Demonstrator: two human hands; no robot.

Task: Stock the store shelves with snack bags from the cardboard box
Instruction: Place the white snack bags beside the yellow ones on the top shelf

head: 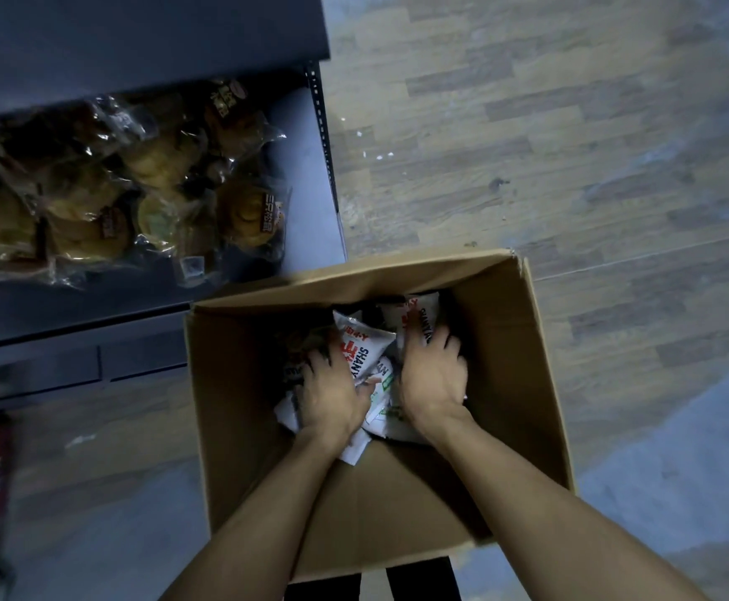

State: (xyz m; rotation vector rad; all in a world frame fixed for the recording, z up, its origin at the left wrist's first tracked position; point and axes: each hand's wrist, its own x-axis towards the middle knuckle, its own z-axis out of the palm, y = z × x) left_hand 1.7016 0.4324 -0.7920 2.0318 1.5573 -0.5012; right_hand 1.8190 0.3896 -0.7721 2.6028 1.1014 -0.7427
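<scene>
Down inside the cardboard box (pixel 523 383), both hands press on a heap of white snack bags (pixel 365 349). The left hand (pixel 332 394) and right hand (pixel 432 379) lie side by side, fingers spread over the bags; whether either has clamped one I cannot tell. At least four bags show. The shelf (pixel 306 175), up-left of the left hand, holds wrapped buns (pixel 154 184).
</scene>
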